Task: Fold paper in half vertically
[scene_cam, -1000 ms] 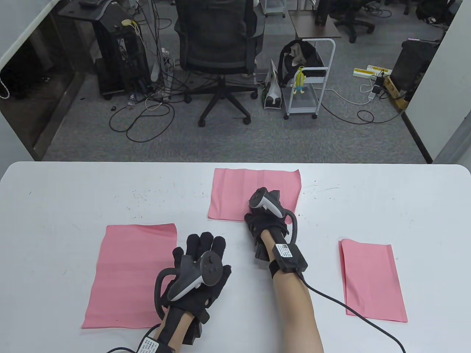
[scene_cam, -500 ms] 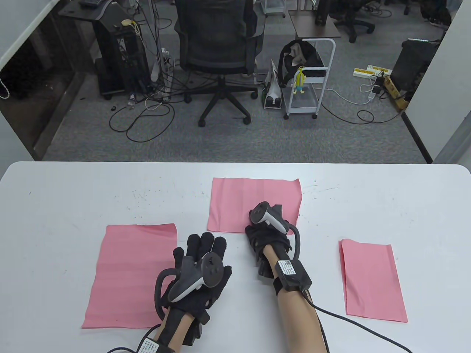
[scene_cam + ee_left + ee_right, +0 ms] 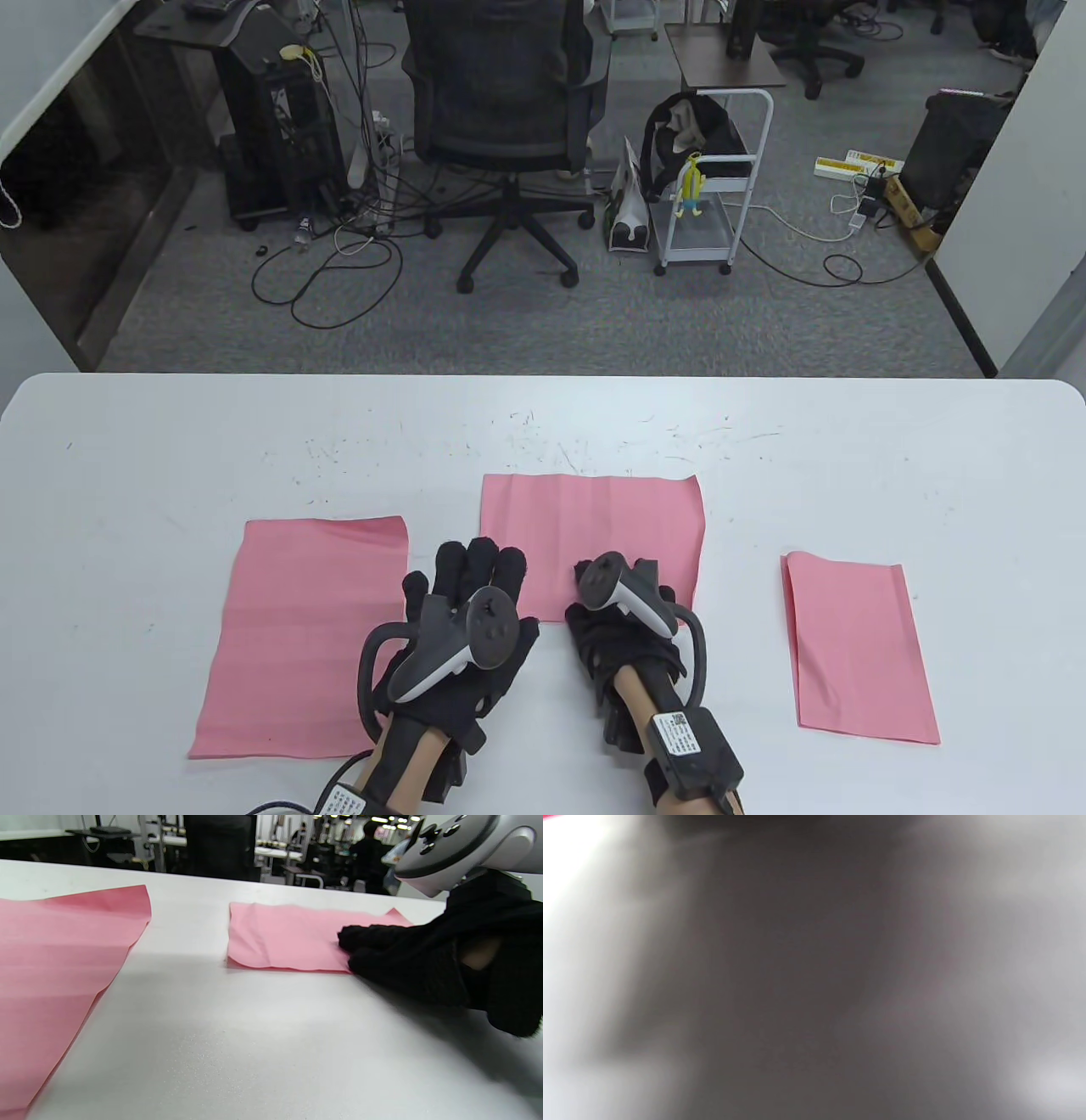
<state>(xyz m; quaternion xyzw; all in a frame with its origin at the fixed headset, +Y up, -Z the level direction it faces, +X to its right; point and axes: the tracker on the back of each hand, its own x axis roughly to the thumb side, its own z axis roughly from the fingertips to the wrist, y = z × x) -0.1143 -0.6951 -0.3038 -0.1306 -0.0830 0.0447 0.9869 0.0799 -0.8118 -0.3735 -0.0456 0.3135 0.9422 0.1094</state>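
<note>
**Middle sheet dragged nearer**

The folded pink paper sheet [image 3: 591, 535] has slid toward the worktop's [image 3: 848, 441] near edge, pulled by the right hand [image 3: 624, 632], whose curled fingers [image 3: 360, 942] rest on its near edge. The left hand [image 3: 462, 645] lies flat, fingers spread, holding nothing, just left of that sheet.

Beyond the white worktop [image 3: 170, 441] lies grey carpet [image 3: 594, 323] strewn with black cables [image 3: 327, 284]. A black mesh office chair [image 3: 506, 110] stands centre, a white wheeled cart [image 3: 717, 182] beside it, a dark equipment rack [image 3: 254, 110] further left, and white walls at both edges.
</note>
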